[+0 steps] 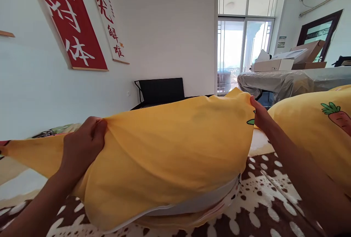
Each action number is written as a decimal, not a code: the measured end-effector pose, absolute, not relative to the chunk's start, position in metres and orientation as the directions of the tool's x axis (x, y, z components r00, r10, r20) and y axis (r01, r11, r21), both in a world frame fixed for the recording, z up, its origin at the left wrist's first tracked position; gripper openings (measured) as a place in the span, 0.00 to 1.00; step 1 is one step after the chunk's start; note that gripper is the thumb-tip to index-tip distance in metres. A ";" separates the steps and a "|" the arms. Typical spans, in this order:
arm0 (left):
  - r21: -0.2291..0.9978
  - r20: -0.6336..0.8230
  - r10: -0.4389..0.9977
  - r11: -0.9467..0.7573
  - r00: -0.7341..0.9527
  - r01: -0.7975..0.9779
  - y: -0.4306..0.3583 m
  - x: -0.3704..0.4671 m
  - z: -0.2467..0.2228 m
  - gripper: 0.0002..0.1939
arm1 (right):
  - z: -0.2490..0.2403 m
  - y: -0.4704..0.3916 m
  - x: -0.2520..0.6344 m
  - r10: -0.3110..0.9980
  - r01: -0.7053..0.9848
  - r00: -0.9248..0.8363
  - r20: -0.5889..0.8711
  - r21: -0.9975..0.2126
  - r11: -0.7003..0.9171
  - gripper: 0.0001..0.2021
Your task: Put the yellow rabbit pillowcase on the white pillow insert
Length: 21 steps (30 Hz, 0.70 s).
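A yellow pillowcase is stretched between my two hands, its plain side facing me. My left hand is closed on the upper left part, with folds fanning out from the grip. At the upper right corner my right hand pinches the cloth, its fingertips partly hidden behind it. A white edging runs along the lower border. Below the cloth, a white and patterned layer shows on the bed; most of it is covered.
A plump yellow pillow with a carrot print lies at the right. Brown and white spotted bedding spreads underneath. Beyond stand a black chair and a plastic-covered table bearing cardboard boxes.
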<state>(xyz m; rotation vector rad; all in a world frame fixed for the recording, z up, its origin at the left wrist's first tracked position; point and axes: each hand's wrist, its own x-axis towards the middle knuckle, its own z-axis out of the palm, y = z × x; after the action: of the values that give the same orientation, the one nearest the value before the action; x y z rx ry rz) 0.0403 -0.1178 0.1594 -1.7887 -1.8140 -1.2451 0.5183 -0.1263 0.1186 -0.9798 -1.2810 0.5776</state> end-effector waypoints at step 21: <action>-0.142 0.603 0.496 -0.704 0.625 0.696 -0.183 0.157 0.171 0.42 | 0.147 -0.142 0.440 0.708 0.246 0.320 0.629 -0.777 0.579 0.10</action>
<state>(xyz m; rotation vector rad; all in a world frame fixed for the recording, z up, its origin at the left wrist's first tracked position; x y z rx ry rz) 0.1568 -0.1827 0.1713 -2.4871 -0.9516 -0.7649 0.4404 -0.1418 0.1469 -0.9545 -1.2490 0.3740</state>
